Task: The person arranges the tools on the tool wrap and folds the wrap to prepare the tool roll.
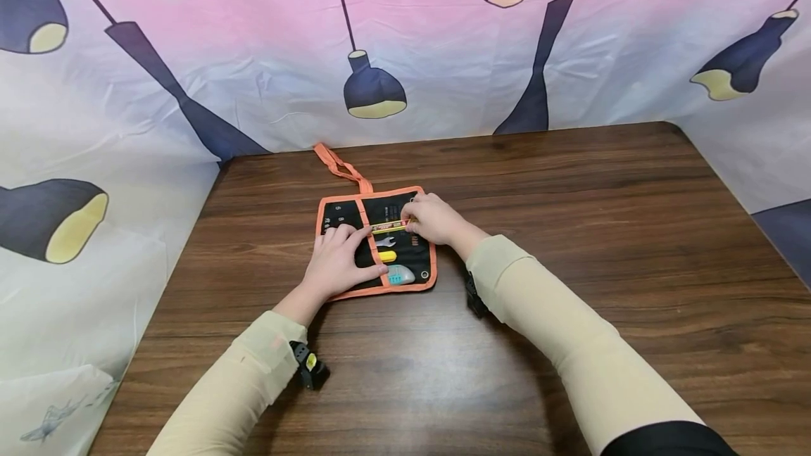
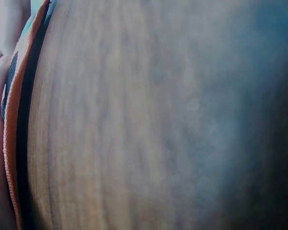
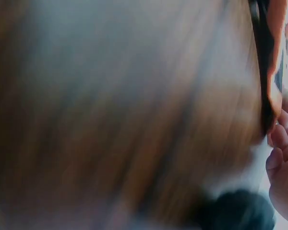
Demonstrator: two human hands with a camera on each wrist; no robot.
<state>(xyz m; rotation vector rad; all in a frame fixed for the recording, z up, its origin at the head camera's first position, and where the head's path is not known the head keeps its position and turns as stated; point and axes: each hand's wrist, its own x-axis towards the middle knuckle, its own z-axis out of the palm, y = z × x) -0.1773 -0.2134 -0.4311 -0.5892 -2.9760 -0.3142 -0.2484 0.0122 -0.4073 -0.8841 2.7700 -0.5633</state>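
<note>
A black fabric tool pouch (image 1: 415,259) with orange edging lies flat on the table, its orange strap across the middle. My left hand (image 1: 336,259) rests on the pouch's left part, fingers and thumb spread, fingertips at the middle strap. At the upper right, my right hand (image 1: 434,218) pinches the right end of a slim yellow-and-red stick (image 1: 388,227), whose left end is at the strap. Below it in the pouch are a small open-end wrench (image 1: 384,241), a yellow-handled tool (image 1: 387,256) and a grey-and-teal tool (image 1: 400,274). Both wrist views catch only the pouch's orange edge (image 2: 14,124) and parts of the hands.
An orange loop strap (image 1: 342,167) extends from the pouch's top toward the table's back edge. The brown wooden table (image 1: 570,195) stretches to the right and front. A cloth backdrop (image 1: 437,76) with printed lamps hangs behind it.
</note>
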